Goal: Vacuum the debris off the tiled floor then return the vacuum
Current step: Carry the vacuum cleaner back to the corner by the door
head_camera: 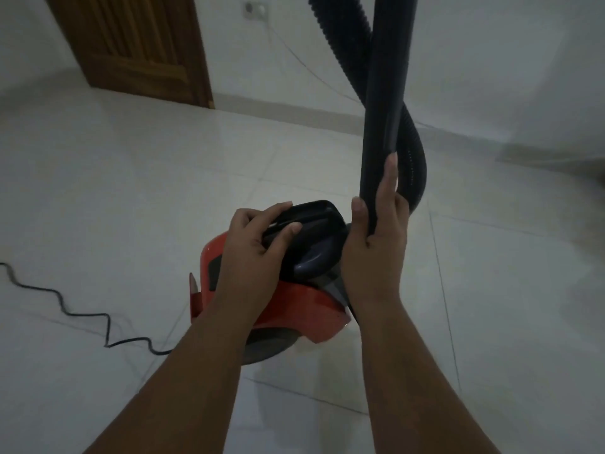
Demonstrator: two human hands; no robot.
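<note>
A red canister vacuum point(294, 306) stands on the white tiled floor point(114, 191) just in front of me. My left hand point(252, 240) grips its black floor nozzle head point(314, 231), which is held above the red body. My right hand point(376, 237) is closed around the lower end of the black rigid tube point(386, 93), which rises straight up out of the frame. The black ribbed hose point(340, 37) crosses behind the tube and loops down past my right hand. No debris is visible on the tiles.
A black power cord point(65, 309) zigzags over the floor at the left toward the vacuum. A brown wooden door point(131, 44) stands at the back left, a wall socket point(255, 9) beside it, with a thin wire running along the white wall.
</note>
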